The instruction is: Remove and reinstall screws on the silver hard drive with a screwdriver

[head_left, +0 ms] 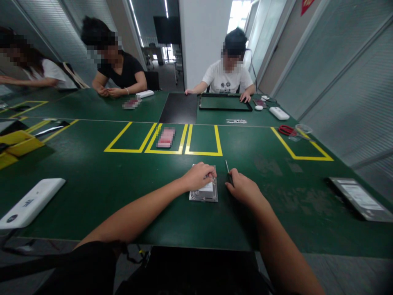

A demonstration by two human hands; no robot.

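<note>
A silver hard drive (pixel 204 195) with a white label lies flat on the green table in front of me. My left hand (pixel 199 176) rests over its upper part, with the fingers curled together. Whatever those fingers hold, if anything, is hidden or too small to name. Just right of the drive, my right hand (pixel 244 186) is closed around the dark handle of a screwdriver (pixel 227 166). Its thin metal shaft points up and away from me, apart from the drive.
Another drive (pixel 357 196) lies at the right edge, and a white power bank (pixel 32 203) at the left. Yellow tape (pixel 202 154) marks boxes on the table. Red-handled scissors (pixel 287 130) lie farther right. Across the table, a person (pixel 229 80) touches a black frame (pixel 225 109).
</note>
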